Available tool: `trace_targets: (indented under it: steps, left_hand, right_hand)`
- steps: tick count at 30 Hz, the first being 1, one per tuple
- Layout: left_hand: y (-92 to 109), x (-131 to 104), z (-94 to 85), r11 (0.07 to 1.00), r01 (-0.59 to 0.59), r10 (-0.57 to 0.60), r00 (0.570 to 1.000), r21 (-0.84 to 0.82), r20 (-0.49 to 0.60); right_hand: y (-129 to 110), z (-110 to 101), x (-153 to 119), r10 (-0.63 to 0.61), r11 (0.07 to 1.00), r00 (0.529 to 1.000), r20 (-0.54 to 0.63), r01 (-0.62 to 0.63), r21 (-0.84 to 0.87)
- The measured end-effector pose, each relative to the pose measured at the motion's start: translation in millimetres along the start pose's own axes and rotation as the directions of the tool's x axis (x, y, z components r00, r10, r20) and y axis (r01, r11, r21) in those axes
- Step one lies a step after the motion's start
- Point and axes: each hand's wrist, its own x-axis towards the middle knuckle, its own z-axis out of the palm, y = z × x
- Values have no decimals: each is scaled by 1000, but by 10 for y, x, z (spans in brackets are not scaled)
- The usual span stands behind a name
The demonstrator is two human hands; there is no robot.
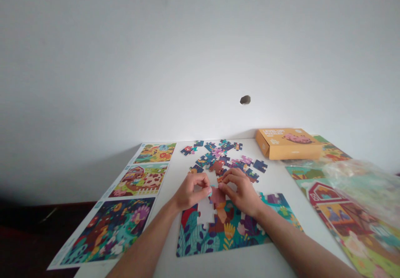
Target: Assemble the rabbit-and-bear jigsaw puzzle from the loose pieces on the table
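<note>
A reddish-brown puzzle piece (218,195) sits between my two hands, at the upper edge of a partly joined puzzle (200,242) with leaves and flowers. My left hand (192,189) pinches the piece's left side with thumb and forefinger. From the right, my right hand (243,191) grips the same piece, its other fingers curled and partly hidden. Just left of the piece, a gap in the puzzle shows the white table. Beyond my fingers lie several loose puzzle pieces (215,155) in a heap, some overlapping.
A sheet of three printed pictures (108,232) lies at the left. At the back right stands a yellow puzzle box (293,151). Clear plastic wrap (359,182) covers part of a farm-picture puzzle (346,224). A white wall (200,61) with a hole rises behind the table.
</note>
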Motion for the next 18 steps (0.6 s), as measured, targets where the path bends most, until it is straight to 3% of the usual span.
trace_targets:
  steps: [5, 10, 13, 18]
  left_hand:
    - [-48, 1, 6, 998, 4, -4, 1000, 58, 5]
    - [-49, 7, 21, 997, 59, -56, 997, 48, -60]
    - [-32, 1, 18, 996, 86, -86, 996, 35, -24]
    - [-26, -7, -2, 986, -23, 17, 999, 164, 42]
  right_hand:
    - [4, 9, -1, -11, 1000, 1000, 19, 11, -13]
    - [11, 21, 5, -21, 999, 999, 49, 23, -37]
    - [17, 22, 5, -28, 998, 997, 71, 31, -46]
    - [19, 16, -8, -35, 997, 992, 119, 44, -69]
